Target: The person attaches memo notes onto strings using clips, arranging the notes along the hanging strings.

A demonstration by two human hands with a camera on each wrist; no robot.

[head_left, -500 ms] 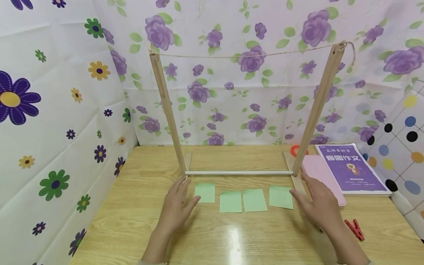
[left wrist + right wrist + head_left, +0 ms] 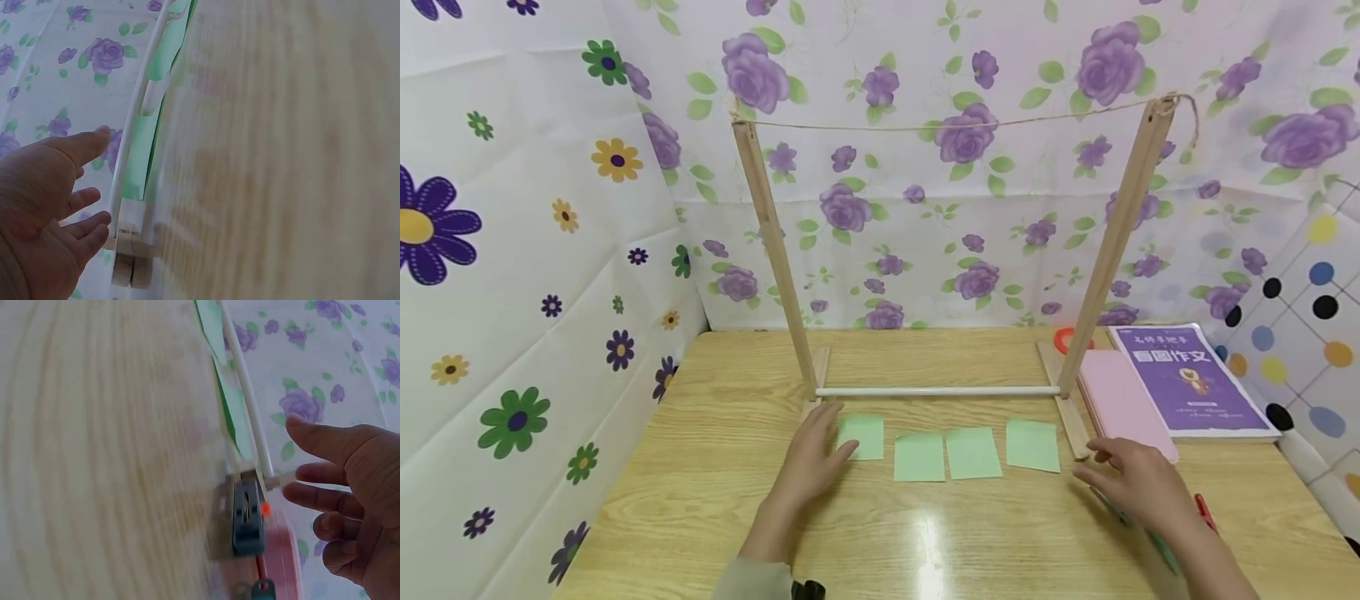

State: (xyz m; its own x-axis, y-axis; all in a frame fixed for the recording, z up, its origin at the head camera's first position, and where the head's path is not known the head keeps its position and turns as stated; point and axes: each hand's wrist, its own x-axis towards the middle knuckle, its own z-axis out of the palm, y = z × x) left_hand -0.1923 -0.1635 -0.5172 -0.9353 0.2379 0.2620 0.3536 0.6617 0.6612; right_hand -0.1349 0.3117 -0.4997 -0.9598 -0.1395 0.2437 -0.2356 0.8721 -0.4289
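The grey clip (image 2: 1109, 507) lies just near-left of your right hand (image 2: 1138, 483), long axis slanting away leftward; that nearer hand is loosely curled, empty; your left hand (image 2: 811, 454), relaxed and empty, is beside the leftmost green note (image 2: 867, 435). Only the right wrist view shows the clip's spring (image 2: 247, 507).

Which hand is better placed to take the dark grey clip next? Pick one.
Probably the right hand: it is near the dark grey clip; the left hand is by the leftmost green note.
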